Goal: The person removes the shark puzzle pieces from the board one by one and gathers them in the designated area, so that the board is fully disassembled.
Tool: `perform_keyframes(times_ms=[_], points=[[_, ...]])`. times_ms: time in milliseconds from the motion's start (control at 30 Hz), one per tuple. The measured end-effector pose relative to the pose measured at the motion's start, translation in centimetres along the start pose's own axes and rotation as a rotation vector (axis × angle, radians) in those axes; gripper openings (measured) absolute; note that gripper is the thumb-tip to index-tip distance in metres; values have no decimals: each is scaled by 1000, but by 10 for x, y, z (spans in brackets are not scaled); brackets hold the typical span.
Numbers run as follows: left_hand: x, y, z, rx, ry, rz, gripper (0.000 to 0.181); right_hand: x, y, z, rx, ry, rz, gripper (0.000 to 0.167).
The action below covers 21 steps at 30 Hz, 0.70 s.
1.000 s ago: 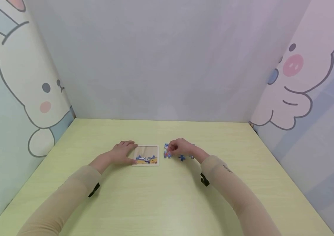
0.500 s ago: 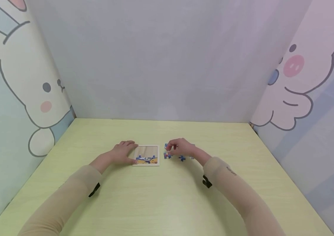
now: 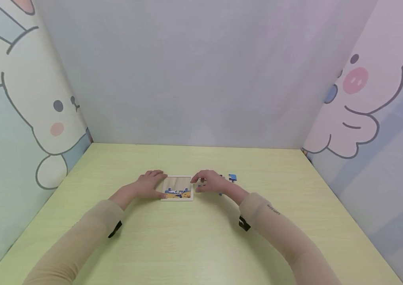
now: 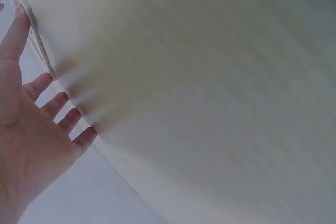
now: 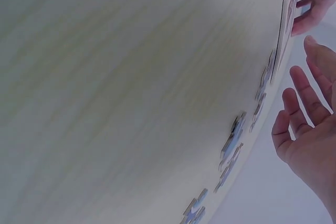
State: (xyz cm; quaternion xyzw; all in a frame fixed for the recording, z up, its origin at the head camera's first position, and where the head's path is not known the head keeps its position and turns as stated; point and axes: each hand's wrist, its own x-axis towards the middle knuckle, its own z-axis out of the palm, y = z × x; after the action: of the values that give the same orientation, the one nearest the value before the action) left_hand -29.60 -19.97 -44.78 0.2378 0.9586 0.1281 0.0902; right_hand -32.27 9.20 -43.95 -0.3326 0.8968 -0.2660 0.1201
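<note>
A square wooden puzzle frame [image 3: 183,199] lies on the table, its lower part filled with yellow and blue pieces, bare wood above. Spread over its left side, my left hand [image 3: 146,186] touches the corners with thumb and fingertips; in the left wrist view the fingers of the hand [image 4: 39,135] are extended. My right hand [image 3: 211,182] hovers at the frame's right edge, thumb and forefinger apart. The right wrist view shows no piece in that hand [image 5: 315,142]. Loose blue pieces [image 3: 232,177] lie right of the frame, partly hidden beneath the right hand; several show as pieces [image 5: 232,137] in the right wrist view.
The pale yellow-green table [image 3: 194,241] runs back to a plain grey curtain [image 3: 194,79]. Side panels carry a cartoon rabbit [image 3: 44,91] on the left and a pink-nosed figure [image 3: 372,79] on the right.
My right hand has moved left from over the loose pieces to the frame's right edge, its thumb and forefinger wider apart, uncovering a blue piece behind it. The left hand stays on the frame.
</note>
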Motion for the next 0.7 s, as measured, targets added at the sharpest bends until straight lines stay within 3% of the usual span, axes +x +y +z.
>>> perform_keyframes(times_ms=[200, 400, 700], points=[[1, 0, 2, 6, 15, 20, 83, 7, -10, 6, -29, -37, -1, 32], [2, 4, 3, -19, 32, 121, 63, 12, -12, 13, -106, -64, -40, 33], [3, 5, 4, -83, 3, 239, 37, 13, -13, 16, -189, -65, -62, 34]])
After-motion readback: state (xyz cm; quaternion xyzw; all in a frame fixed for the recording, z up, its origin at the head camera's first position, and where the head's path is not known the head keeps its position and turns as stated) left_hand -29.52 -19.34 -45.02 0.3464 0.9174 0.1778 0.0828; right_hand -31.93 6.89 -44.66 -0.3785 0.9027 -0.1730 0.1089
